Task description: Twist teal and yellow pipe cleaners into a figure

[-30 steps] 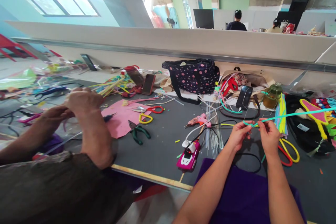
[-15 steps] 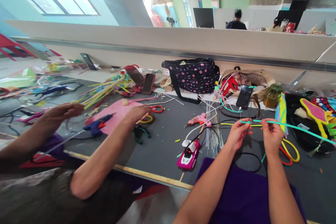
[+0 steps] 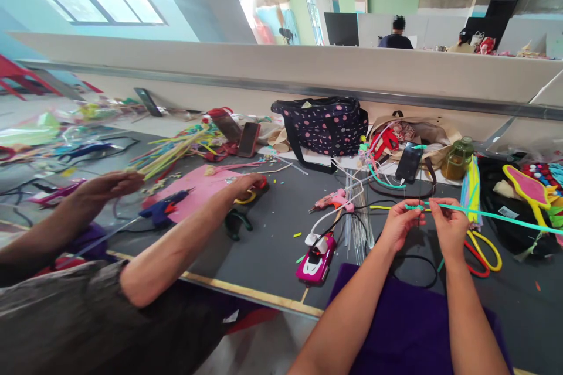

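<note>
Both hands up over the desk (image 3: 272, 234): left hand (image 3: 401, 224) and right hand (image 3: 448, 224) each pinch the teal pipe cleaner (image 3: 497, 216), fingers closed; scissors (image 3: 481, 252) just beside.

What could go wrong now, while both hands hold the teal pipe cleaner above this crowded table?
1. The long free end of the teal pipe cleaner reaches right over the yellow pipe cleaners; it may snag or sweep them.
2. The left hand and right hand pinch it close together, so its wire tip might prick a finger.
3. A glue gun lies nearby, perhaps hot.
</note>
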`<action>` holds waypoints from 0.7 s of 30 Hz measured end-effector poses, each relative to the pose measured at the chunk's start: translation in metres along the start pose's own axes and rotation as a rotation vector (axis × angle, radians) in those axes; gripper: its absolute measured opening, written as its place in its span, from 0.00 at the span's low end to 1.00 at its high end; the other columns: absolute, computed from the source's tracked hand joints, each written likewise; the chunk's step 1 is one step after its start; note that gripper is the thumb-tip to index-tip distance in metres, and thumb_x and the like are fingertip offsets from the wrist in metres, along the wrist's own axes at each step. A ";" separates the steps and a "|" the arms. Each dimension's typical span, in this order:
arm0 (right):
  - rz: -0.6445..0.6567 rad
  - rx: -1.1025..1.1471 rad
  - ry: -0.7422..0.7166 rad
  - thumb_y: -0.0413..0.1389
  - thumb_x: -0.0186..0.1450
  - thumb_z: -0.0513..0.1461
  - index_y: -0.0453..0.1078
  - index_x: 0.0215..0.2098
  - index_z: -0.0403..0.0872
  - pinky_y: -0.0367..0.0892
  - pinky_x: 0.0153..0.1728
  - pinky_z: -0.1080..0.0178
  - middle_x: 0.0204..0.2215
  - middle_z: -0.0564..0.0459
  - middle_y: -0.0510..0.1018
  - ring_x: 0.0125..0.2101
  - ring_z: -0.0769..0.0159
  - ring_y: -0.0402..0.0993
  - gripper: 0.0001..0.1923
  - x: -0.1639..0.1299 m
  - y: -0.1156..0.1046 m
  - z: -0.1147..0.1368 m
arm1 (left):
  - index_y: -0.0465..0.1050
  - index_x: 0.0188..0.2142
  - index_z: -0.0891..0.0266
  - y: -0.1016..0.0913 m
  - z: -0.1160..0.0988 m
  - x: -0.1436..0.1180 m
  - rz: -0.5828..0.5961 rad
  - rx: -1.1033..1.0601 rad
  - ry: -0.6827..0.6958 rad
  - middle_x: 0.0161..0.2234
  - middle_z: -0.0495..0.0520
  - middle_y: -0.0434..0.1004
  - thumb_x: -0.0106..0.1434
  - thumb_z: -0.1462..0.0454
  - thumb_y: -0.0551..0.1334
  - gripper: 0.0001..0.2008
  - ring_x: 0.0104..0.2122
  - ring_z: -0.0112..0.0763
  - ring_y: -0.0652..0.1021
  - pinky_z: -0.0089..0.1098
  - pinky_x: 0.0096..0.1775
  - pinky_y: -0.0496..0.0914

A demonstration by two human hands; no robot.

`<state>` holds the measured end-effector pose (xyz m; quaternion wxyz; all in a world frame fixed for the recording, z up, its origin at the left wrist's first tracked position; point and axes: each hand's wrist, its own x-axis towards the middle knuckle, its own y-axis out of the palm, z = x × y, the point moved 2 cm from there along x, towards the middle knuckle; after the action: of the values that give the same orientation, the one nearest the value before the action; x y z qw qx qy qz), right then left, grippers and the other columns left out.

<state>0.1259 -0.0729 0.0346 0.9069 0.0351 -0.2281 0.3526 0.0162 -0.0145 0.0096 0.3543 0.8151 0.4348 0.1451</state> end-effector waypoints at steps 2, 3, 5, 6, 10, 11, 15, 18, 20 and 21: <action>0.005 -0.031 0.002 0.59 0.59 0.48 0.69 0.30 0.46 0.67 0.27 0.64 0.25 0.53 0.75 0.26 0.66 0.72 0.14 0.000 0.000 0.000 | 0.76 0.34 0.66 0.002 0.000 -0.001 0.002 0.016 -0.006 0.32 0.54 0.77 0.43 0.64 0.74 0.17 0.27 0.27 0.75 0.32 0.31 0.73; 0.000 -0.048 0.001 0.60 0.58 0.48 0.68 0.30 0.46 0.67 0.27 0.64 0.24 0.54 0.74 0.25 0.66 0.71 0.14 0.000 0.000 -0.001 | 0.76 0.33 0.66 0.002 0.000 -0.002 -0.002 0.016 -0.010 0.32 0.53 0.76 0.43 0.64 0.74 0.17 0.27 0.27 0.75 0.32 0.31 0.73; -0.010 -0.080 -0.009 0.59 0.59 0.49 0.68 0.29 0.46 0.66 0.26 0.65 0.24 0.55 0.73 0.24 0.67 0.70 0.14 0.000 -0.001 -0.002 | 0.76 0.32 0.66 0.003 0.000 -0.003 -0.012 0.012 -0.017 0.33 0.53 0.76 0.42 0.64 0.75 0.17 0.28 0.26 0.74 0.32 0.32 0.74; -0.015 -0.094 -0.017 0.59 0.59 0.49 0.68 0.29 0.46 0.66 0.26 0.65 0.24 0.55 0.73 0.24 0.67 0.70 0.14 0.000 -0.001 -0.003 | 0.76 0.32 0.66 0.004 0.000 -0.003 -0.018 0.010 -0.018 0.33 0.53 0.76 0.41 0.64 0.75 0.18 0.28 0.26 0.74 0.32 0.32 0.74; -0.033 -0.110 -0.036 0.59 0.59 0.49 0.68 0.28 0.46 0.65 0.26 0.65 0.24 0.54 0.73 0.24 0.67 0.69 0.15 0.001 -0.002 -0.008 | 0.75 0.31 0.66 0.004 0.001 -0.004 -0.028 0.006 -0.025 0.34 0.53 0.76 0.40 0.64 0.76 0.18 0.28 0.25 0.73 0.34 0.34 0.75; -0.034 -0.106 -0.034 0.58 0.59 0.50 0.68 0.28 0.46 0.66 0.26 0.64 0.24 0.54 0.73 0.24 0.67 0.70 0.15 0.001 -0.002 -0.008 | 0.75 0.31 0.66 0.004 0.001 -0.004 -0.027 0.005 -0.025 0.34 0.52 0.76 0.40 0.63 0.76 0.18 0.28 0.24 0.73 0.34 0.35 0.75; -0.030 -0.088 -0.021 0.59 0.58 0.49 0.68 0.29 0.46 0.66 0.27 0.64 0.24 0.54 0.74 0.24 0.67 0.70 0.15 0.000 -0.002 -0.008 | 0.75 0.31 0.66 0.004 0.001 -0.004 -0.023 0.010 -0.011 0.36 0.52 0.76 0.41 0.63 0.75 0.18 0.30 0.25 0.74 0.34 0.36 0.75; -0.054 -0.059 -0.013 0.59 0.59 0.49 0.68 0.30 0.45 0.66 0.26 0.64 0.24 0.54 0.74 0.24 0.67 0.70 0.15 0.000 -0.002 -0.004 | 0.76 0.32 0.65 0.003 0.001 -0.003 -0.021 0.022 0.007 0.37 0.53 0.76 0.42 0.63 0.75 0.17 0.30 0.26 0.74 0.34 0.34 0.75; -0.093 -0.046 -0.021 0.58 0.59 0.49 0.68 0.30 0.45 0.66 0.26 0.65 0.26 0.53 0.74 0.24 0.67 0.70 0.15 -0.001 -0.003 -0.001 | 0.76 0.33 0.65 0.002 0.001 -0.002 -0.031 0.027 0.026 0.37 0.53 0.75 0.43 0.63 0.75 0.18 0.30 0.26 0.74 0.34 0.35 0.75; -0.109 -0.041 -0.026 0.58 0.60 0.49 0.68 0.30 0.45 0.66 0.26 0.65 0.26 0.52 0.75 0.25 0.67 0.71 0.15 -0.001 -0.004 0.000 | 0.76 0.33 0.64 0.001 0.001 -0.001 -0.039 0.029 0.038 0.37 0.53 0.75 0.43 0.62 0.75 0.18 0.31 0.26 0.74 0.34 0.35 0.74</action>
<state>0.1278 -0.0763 0.0350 0.9223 0.0335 -0.2446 0.2974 0.0168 -0.0167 0.0098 0.3369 0.8085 0.4595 0.1473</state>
